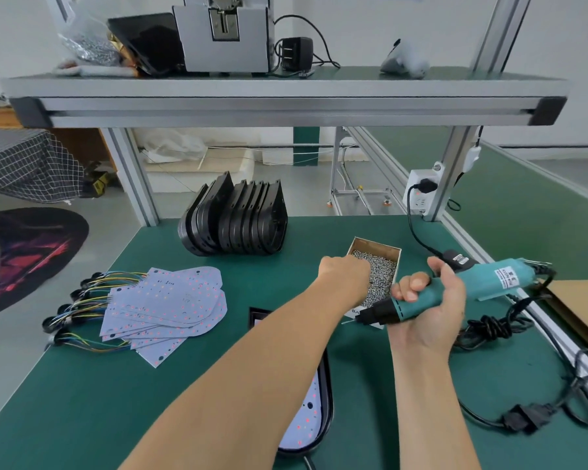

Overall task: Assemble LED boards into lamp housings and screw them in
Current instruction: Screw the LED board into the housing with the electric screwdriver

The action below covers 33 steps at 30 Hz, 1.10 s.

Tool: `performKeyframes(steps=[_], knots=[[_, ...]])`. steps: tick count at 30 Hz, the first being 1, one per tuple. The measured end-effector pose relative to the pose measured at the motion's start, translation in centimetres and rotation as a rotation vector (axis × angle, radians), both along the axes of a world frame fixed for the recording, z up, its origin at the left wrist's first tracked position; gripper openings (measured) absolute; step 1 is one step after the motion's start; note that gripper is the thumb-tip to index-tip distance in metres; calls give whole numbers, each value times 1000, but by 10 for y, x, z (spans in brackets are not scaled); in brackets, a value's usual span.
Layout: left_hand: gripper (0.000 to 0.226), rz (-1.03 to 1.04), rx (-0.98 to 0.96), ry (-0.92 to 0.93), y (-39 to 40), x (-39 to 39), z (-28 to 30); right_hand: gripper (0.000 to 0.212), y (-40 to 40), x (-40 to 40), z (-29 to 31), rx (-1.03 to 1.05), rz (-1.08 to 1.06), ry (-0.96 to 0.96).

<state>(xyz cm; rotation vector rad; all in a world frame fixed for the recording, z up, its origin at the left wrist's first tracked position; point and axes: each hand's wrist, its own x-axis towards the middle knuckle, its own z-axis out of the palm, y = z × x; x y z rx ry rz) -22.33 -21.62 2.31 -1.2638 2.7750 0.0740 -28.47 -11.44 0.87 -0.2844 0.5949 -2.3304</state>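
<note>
left hand (345, 276) reaching into the screw box (377, 278), right hand (428, 307) gripping the electric screwdriver (455, 293).

left fingers dipped among the screws and hidden behind the knuckles, so cannot tell whether pinching one or spread. right fingers and thumb wrapped round the teal screwdriver body, bit pointing left, just beside the box's near end, cord trailing right across the green mat (116, 385). lamp housing with led board (313, 412) seated inside, lying near the front edge, partly under the left forearm. loose led boards (170, 307) fanned at left with coloured wires; empty black housings (235, 222) stacked on edge at the back.
</note>
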Motion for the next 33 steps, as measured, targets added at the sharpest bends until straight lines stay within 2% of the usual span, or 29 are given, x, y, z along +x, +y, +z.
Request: performKeyframes(steps=[7,10,12,14,17,19,24,28,33], knots=[[14,-74,-58,-18,-1,11,-6,14,0,5,0,9,-7,20],[15,-103,-26,41,-3,13,-6,14,-1,6,0,2,-15,27],[14,-97,22,177,-5,17,-5,15,-1,5,-1,-1,-14,29],[8,-31,161,431,-9,23,-6,16,-1,4,-1,-5,-15,28],[7,152,438,836,-10,34,-9,15,-1,4,-1,-14,-25,26],[16,290,560,989,-7,39,-11,15,-2,5,-1,-15,-24,29],[18,410,799,1207,-5,50,-12,14,-2,8,-1,-15,-6,37],[19,371,865,1296,3,65,-6,14,-2,10,0,-13,-5,32],[6,316,888,1309,25,91,-6,14,0,15,4,-42,5,10]])
